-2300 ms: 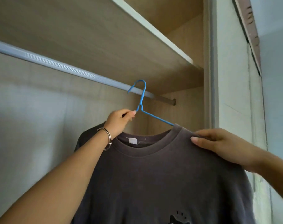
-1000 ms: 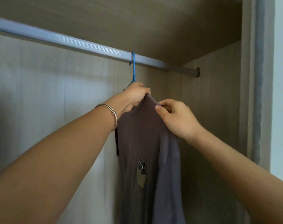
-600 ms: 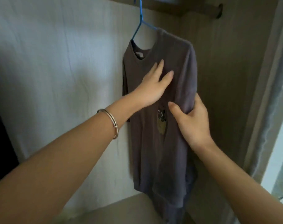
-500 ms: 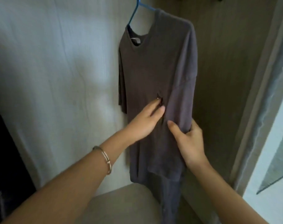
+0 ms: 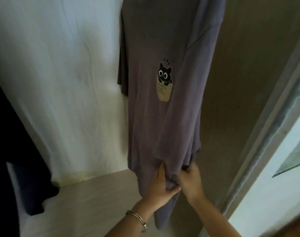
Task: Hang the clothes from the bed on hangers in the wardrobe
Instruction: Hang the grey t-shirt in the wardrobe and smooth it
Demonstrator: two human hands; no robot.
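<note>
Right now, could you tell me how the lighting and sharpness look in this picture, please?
Head view: daylight blows out the bright area at right; the dark garment at far left is near black, with no detail; the cat print on the T-shirt reads fairly sharp; the left hand and right hand at its hem look slightly soft.

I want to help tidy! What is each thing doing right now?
Grey-purple T-shirt with black cat print: hanging down, hem bunched.
Left hand: pinching the shirt's hem.
Right hand: pinching the hem beside it.
Thin silver bangle: on the left wrist.
Dark garment: hanging at the left.
</note>
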